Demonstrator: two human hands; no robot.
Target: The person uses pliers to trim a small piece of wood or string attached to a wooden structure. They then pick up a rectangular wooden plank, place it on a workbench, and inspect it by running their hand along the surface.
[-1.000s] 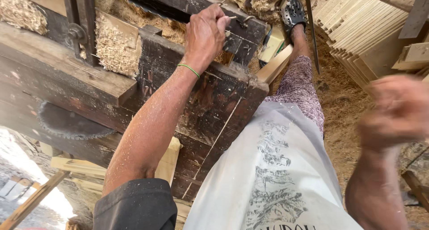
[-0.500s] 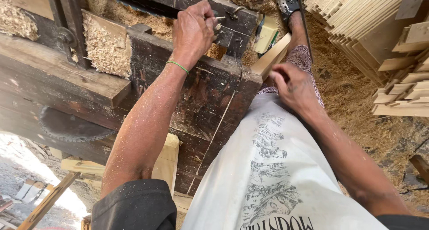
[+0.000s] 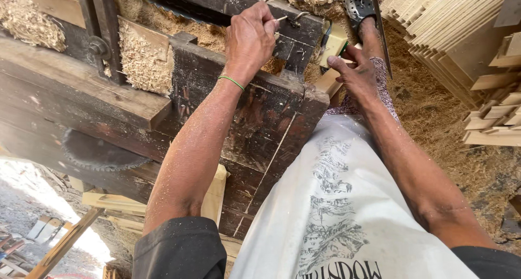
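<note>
The left hand (image 3: 251, 37) reaches forward over the dark wooden bench (image 3: 255, 116), its fingers pinched together on a thin metal hook (image 3: 287, 17) that sticks out at the far upper edge of the dark frame. A green band (image 3: 232, 82) circles that wrist, and fine sawdust specks the forearm. The right hand (image 3: 355, 73) lies lower and to the right, at the bench's right corner; its fingers are spread apart and rest on the end of a pale wooden strip (image 3: 332, 81) that juts out past the bench edge. It touches the strip but is not clamped on it.

The bench's right edge runs down diagonally, just beside the person's white printed shirt (image 3: 336, 219), with almost no gap between them. To the left, a toothed circular saw blade (image 3: 95, 154) pokes out from under the bench's lower edge, well apart from both hands. Heaps of shavings (image 3: 138, 59) fill the pockets between the dark beams on the left and behind the left hand.

Beyond the right hand, a foot in a black sandal (image 3: 358, 5) sits near the top of the view, with a narrow dark bar just beside it. To the right, stacks of thin pale slats (image 3: 450, 29) lean in rows, and short wooden blocks (image 3: 496, 116) pile at the far right edge. Between those stacks and the right forearm lies a stretch of sawdust-covered floor (image 3: 429, 116), the widest free space in view. At lower left, loose planks (image 3: 65, 241) lie on bright sunlit ground
</note>
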